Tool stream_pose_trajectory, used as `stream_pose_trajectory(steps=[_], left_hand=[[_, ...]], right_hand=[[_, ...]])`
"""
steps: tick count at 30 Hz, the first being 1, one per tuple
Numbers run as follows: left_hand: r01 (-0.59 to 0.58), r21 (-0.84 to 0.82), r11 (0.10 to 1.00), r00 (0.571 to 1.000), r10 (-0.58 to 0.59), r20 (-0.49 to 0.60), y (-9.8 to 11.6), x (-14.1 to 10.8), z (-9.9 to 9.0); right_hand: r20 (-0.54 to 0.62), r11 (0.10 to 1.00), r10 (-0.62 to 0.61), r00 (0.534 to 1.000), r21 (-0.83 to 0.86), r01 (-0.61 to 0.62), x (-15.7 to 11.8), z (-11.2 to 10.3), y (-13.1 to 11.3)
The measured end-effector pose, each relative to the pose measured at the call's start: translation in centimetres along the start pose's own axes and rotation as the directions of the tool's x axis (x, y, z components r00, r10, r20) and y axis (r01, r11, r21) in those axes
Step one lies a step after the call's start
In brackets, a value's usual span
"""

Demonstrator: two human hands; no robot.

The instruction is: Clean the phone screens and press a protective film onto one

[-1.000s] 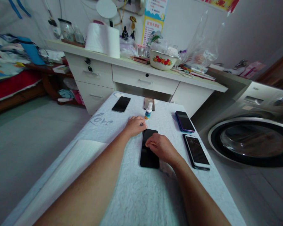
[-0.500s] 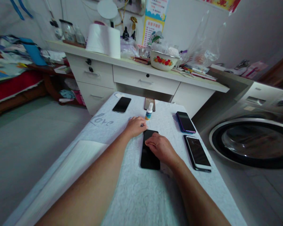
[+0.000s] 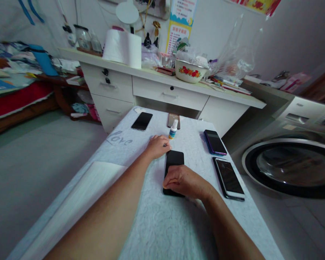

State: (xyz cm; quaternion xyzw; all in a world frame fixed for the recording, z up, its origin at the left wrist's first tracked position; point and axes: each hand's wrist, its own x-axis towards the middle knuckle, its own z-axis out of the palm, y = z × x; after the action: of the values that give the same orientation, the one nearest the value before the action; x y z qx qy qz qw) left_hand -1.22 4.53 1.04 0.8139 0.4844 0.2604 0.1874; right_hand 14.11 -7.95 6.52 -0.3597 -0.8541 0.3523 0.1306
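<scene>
A black phone [image 3: 174,158] lies flat, screen up, on the cloth-covered table [image 3: 148,224]. Over its lower half is my right hand [image 3: 180,179], fingers closed together; a small bit of orange shows at the fingertips, too little to name. My left hand [image 3: 159,146] rests curled at the phone's top left corner, with something small and dark between its fingers. Just beyond it stands a small white spray bottle [image 3: 173,130] with a blue and yellow label.
Another phone [image 3: 142,121] lies at the far left, one [image 3: 173,121] behind the bottle. At the right edge lie a purple-edged phone [image 3: 215,142] and a white phone [image 3: 230,177] on a dark one. A white desk [image 3: 168,90] stands behind, a washing machine [image 3: 292,122] right.
My right hand has slid down the black phone towards its near end, uncovering the upper part of the screen. My left hand holds its place. The whole view has shifted slightly.
</scene>
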Motion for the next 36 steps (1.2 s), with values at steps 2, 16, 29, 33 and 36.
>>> stream_pose_trajectory(steps=[2, 16, 29, 33, 36], left_hand=[[0.006, -0.004, 1.0, 1.0, -0.006, 0.001, 0.0, 0.0, -0.1], [0.004, -0.024, 1.0, 1.0, -0.003, 0.02, -0.3, 0.3, 0.1], [0.035, -0.035, 0.999, 0.999, -0.035, 0.023, 0.4, 0.0, -0.4], [0.03, -0.037, 0.999, 1.0, -0.029, 0.011, 0.2, 0.1, -0.3], [0.025, -0.044, 0.999, 1.0, -0.025, 0.007, 0.1, 0.1, -0.2]], right_hand=[[0.017, 1.0, 0.003, 1.0, 0.027, -0.004, 0.0, 0.0, -0.2], [-0.256, 0.962, 0.061, 0.965, -0.242, -0.125, 1.1, 0.8, 1.5], [-0.365, 0.87, 0.189, 0.912, -0.368, -0.327, 2.5, 0.7, 1.9], [-0.378, 0.836, 0.226, 0.898, -0.399, -0.378, 2.8, 0.4, 1.8], [-0.389, 0.825, 0.242, 0.889, -0.4, -0.4, 3.0, 0.3, 1.7]])
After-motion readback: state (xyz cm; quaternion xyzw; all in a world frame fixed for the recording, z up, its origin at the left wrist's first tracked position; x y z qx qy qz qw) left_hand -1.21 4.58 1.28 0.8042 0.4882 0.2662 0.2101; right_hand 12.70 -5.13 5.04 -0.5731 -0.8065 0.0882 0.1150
